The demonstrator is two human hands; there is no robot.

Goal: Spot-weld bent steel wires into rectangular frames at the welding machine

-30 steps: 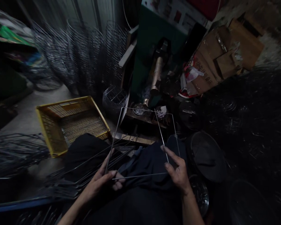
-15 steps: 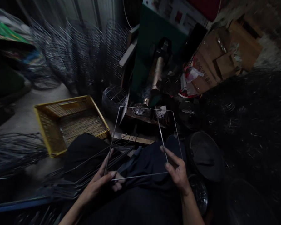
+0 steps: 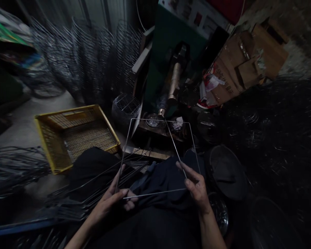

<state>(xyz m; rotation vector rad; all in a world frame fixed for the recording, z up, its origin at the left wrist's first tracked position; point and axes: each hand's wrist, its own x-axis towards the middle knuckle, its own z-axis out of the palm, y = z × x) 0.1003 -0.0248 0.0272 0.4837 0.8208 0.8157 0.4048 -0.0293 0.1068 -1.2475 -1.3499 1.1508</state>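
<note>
A thin bent metal wire frame (image 3: 155, 193), roughly four-sided, is held up over my lap. My left hand (image 3: 116, 197) is closed round its near left corner, thumb on the lower wire. My right hand (image 3: 195, 185) pinches a slanting straight length of wire (image 3: 173, 142) between thumb and fingers. The upper end of that wire lies across the frame's far side, close to the machine's metal spout. Behind my right hand the frame's right side passes out of sight, so I cannot tell how the near right corner joins.
A green machine (image 3: 163, 41) with a brass-coloured cylinder (image 3: 175, 81) stands ahead. To the left are a yellow plastic crate (image 3: 107, 126), bent wires (image 3: 18, 162) and stacked wire rings (image 3: 90, 58). Cardboard boxes (image 3: 230, 72) stand at the right, with a dark round lidded container (image 3: 226, 171) nearer.
The upper end of the slanting wire has swung left along the frame's far side, towards the spout. My right hand has shifted very slightly; my left hand keeps its hold.
</note>
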